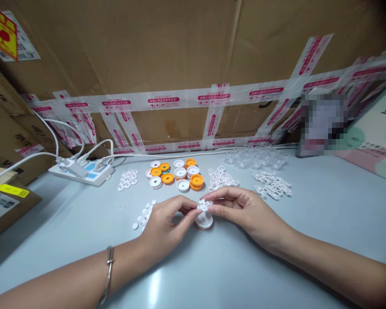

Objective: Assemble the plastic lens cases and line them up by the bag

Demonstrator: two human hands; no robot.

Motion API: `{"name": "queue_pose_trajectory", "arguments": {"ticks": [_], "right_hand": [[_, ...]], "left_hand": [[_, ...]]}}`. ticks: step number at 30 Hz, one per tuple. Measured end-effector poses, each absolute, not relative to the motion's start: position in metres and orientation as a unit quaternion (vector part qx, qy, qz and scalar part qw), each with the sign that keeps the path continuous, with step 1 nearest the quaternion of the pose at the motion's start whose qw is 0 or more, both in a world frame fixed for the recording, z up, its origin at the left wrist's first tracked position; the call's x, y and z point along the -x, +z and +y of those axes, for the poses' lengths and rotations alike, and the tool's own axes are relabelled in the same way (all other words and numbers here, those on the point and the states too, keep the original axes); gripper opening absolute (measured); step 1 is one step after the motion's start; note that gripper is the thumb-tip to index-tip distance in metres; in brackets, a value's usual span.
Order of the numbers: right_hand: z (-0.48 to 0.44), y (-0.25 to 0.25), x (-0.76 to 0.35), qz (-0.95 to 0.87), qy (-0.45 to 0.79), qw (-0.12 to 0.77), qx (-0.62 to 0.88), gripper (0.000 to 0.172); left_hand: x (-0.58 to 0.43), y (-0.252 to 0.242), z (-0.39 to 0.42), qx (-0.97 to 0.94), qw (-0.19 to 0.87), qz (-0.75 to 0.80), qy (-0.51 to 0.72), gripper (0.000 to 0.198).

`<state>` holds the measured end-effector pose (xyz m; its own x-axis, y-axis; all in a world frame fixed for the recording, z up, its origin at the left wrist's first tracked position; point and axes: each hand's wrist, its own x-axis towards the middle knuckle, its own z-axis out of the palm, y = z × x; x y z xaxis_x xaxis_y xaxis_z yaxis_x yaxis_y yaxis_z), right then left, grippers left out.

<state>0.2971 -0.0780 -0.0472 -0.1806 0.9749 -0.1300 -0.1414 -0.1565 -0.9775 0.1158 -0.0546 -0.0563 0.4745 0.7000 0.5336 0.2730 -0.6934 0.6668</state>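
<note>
Between my two hands is a small white openwork plastic piece (205,204). My left hand (171,216) pinches its left side, with thumb and forefinger closed. On the other side, the fingertips of my right hand (241,206) are closed on the same piece. Just below it a round white cup-like part (204,221) sits on the table, partly covered by the piece and my fingers. Small white discs (144,213) lie beside my left hand, some hidden behind it. A pile of white openwork pieces (221,177) lies beyond my right hand.
White and orange round caps (196,180), some stacked, stand at the back middle. Left of them lie small white tabbed parts (128,179). More white openwork pieces (272,185) and clear plastic domes (256,157) are at the right. A power strip (82,171) and a large cardboard box (167,47) border the table.
</note>
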Motion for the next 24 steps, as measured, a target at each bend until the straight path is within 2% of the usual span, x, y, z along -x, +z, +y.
{"name": "queue_pose_trajectory", "arguments": {"ticks": [12, 20, 24], "right_hand": [[-0.0787, -0.0485, -0.2955, -0.408, 0.653, 0.454, 0.448, 0.027], [-0.0777, -0.0477, -0.2969, -0.426, 0.625, 0.462, 0.462, 0.031], [-0.0787, -0.0470, -0.2971, -0.439, 0.614, 0.454, 0.473, 0.024]], "left_hand": [[-0.1148, -0.0598, -0.0546, -0.828, 0.246, 0.293, 0.411, 0.008], [-0.1145, -0.0564, -0.0542, -0.826, 0.235, 0.300, 0.414, 0.007], [-0.1153, -0.0555, -0.0544, -0.826, 0.230, 0.298, 0.420, 0.005]]}}
